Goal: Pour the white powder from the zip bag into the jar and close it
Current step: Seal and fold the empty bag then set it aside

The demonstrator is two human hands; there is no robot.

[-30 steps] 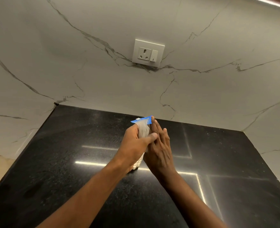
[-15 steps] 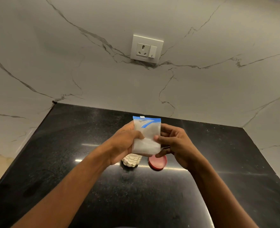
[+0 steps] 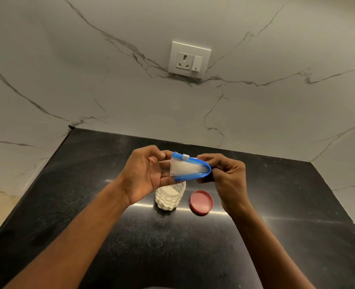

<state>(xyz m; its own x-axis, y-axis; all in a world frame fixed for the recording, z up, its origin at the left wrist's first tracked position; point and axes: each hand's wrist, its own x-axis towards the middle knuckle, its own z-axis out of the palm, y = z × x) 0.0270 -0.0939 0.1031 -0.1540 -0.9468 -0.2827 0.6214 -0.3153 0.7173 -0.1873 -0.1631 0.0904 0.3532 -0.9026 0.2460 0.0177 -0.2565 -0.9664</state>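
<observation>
A small clear zip bag with a blue zip strip hangs in the air above the jar, its mouth spread wide toward me. My left hand holds the bag's left end with the fingers curled behind it. My right hand pinches the bag's right end. Directly below stands an uncapped clear plastic jar with a scale-patterned wall, white powder visible inside. Its red lid lies flat on the black counter, just right of the jar.
The black speckled counter is walled by white marble at the back and on both sides. A white wall socket with a switch is mounted above. Bright light streaks reflect off the counter.
Both hands lifted the bag off the jar, turned it from upright to mouth facing me, and pulled its zip top apart. The jar and red lid came into view.
</observation>
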